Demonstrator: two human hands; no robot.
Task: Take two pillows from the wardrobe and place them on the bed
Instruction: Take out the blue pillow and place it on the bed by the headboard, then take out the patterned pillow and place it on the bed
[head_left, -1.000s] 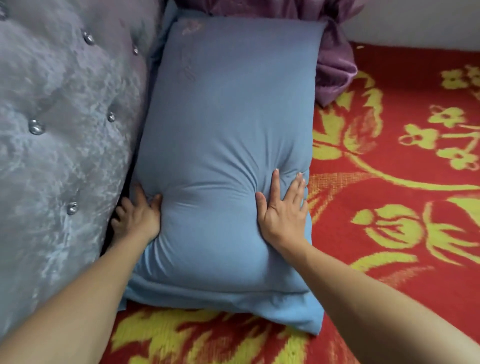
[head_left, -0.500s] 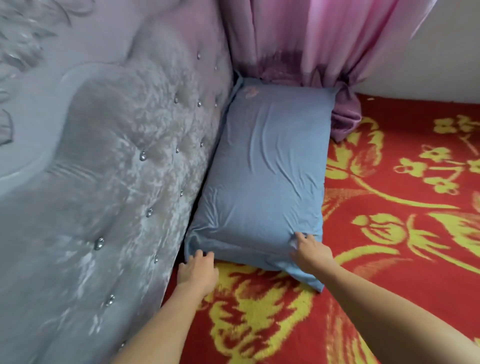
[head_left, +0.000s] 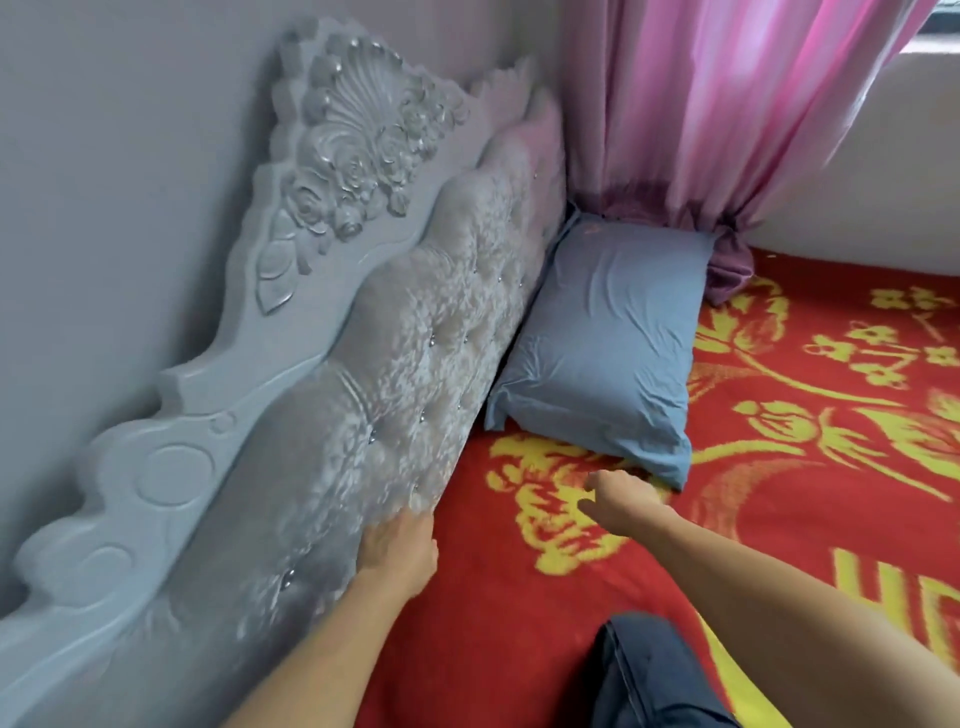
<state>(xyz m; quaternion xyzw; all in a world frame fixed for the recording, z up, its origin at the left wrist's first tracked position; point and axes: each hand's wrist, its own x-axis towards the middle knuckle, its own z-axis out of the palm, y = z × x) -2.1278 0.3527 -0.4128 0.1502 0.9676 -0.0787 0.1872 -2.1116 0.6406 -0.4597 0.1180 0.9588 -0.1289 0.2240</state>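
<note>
Red blanket with yellow floral print (head_left: 519, 623) across bed. Tufted grey velvet headboard (head_left: 363, 415) along left side. Blue pillow (head_left: 602, 353) flat in far corner, against headboard, pink curtain (head_left: 691, 130) behind. Left hand (head_left: 397, 551) empty, resting at headboard base. Right hand (head_left: 621, 501) loosely curled, empty, just short of pillow's near corner. Knee in dark jeans (head_left: 654, 675) on blanket.

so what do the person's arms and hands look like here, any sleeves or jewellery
Both forearms are bare as far as the frame shows: no sleeves, gloves, watch or bracelet. The left hand and right hand show no rings, though the fingers are blurred. The only clothing in view is dark blue trousers over a knee at the bottom edge.
</note>
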